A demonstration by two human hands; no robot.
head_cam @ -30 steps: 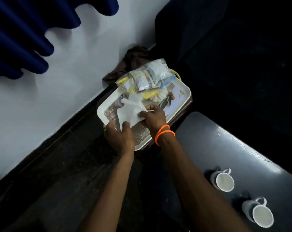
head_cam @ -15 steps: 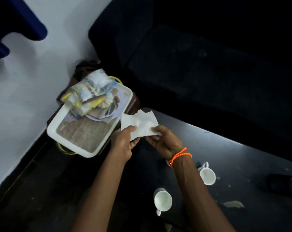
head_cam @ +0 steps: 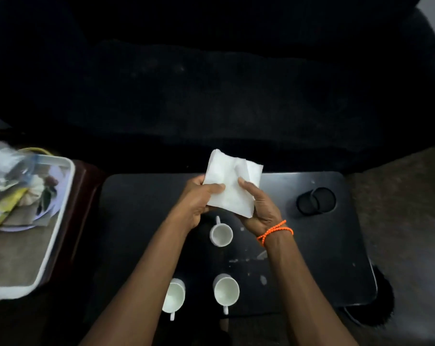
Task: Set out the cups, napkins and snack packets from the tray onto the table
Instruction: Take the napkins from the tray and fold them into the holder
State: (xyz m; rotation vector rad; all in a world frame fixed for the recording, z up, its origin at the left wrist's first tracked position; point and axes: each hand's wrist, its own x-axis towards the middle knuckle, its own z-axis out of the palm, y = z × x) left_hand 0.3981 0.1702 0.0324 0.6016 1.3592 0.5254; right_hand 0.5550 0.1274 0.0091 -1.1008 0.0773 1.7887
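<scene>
Head view, napkin stage. I take the scene from largest to smallest. The dark sofa [head_cam: 211, 83] fills the upper field. Below it lies the black table [head_cam: 146, 221], now squarely under the camera, where a second ago it showed only at the lower right. The white tray [head_cam: 61, 196] has slid to the left edge of the view; it rests on a brown stand just beside the table, with the snack packets [head_cam: 4, 186] heaped at its far end.

Three white cups [head_cam: 221, 234] stand upright on the table, one near the middle and two nearer me, handles outward. A pair of dark rings [head_cam: 316, 201] lies toward the right side.

The white napkin [head_cam: 230, 183], lifted off the tray a second ago, is now held in the air over the far middle of the table. My left hand [head_cam: 196, 199] pinches its left edge, thumb on top and fingers curled beneath. My right hand [head_cam: 261, 208] cups its lower right corner, thumb pressed on the face.

I judge the cups done and the napkins begun. The napkin is not yet laid down, and the packets are untouched.
</scene>
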